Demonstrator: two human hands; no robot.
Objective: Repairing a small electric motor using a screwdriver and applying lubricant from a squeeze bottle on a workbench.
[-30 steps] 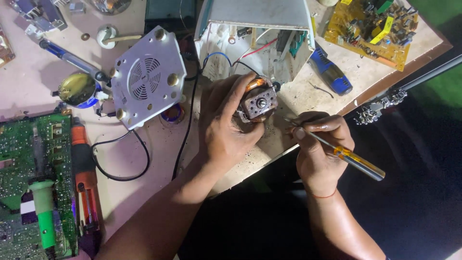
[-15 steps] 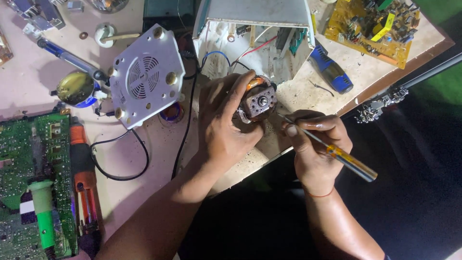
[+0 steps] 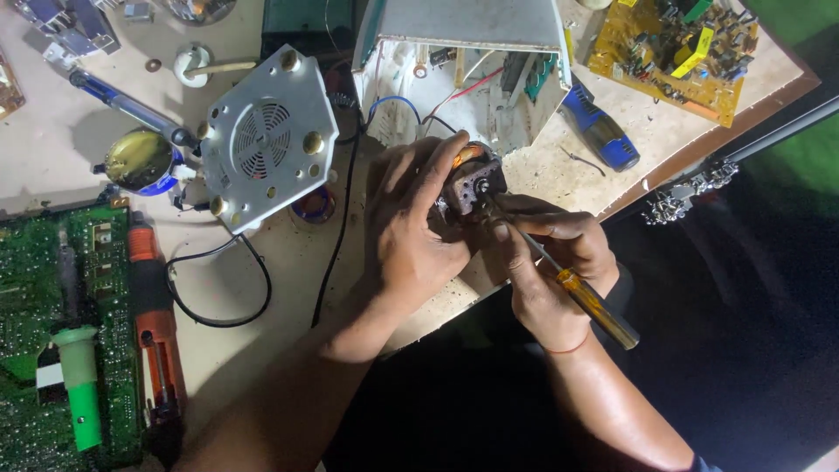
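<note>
Two hands meet on one small motor (image 3: 473, 182) at the workbench (image 3: 262, 288) edge.
My left hand (image 3: 411, 229) wraps closed around its grey body, copper winding showing; my right hand (image 3: 551, 262) pinches the yellow-handled screwdriver (image 3: 587, 300), tip against its face.

An amber-handled screwdriver (image 3: 594, 306), a copper-wound grey motor (image 3: 472, 179), a green circuit board (image 3: 39, 288), a yellow board (image 3: 673, 44).

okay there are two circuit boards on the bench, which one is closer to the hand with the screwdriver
The yellow circuit board at the top right corner. The right hand works nearer it; the green circuit board lies far across at the left edge.
</note>
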